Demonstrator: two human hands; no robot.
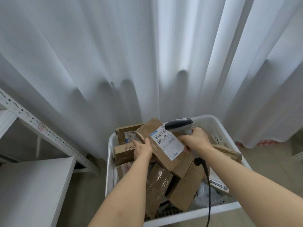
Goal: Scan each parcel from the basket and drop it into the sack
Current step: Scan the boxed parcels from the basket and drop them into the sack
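Head view: a white basket (211, 124) sits at six o'clock, filled with brown cardboard boxes. The left hand (143, 149) grips the left edge of a tilted parcel (161, 145) held above the pile, thumb curled over its top face. A white shipping label (167, 142) faces up on it. At the parcel's three o'clock, the right hand (196, 140) is wrapped around the handle of a grey barcode scanner (179, 125), whose head hangs over the label's far end. Its dark cable (207, 185) trails toward six o'clock. White curtains (131, 54) hang at twelve; a metal shelf (32, 123) stands at nine.
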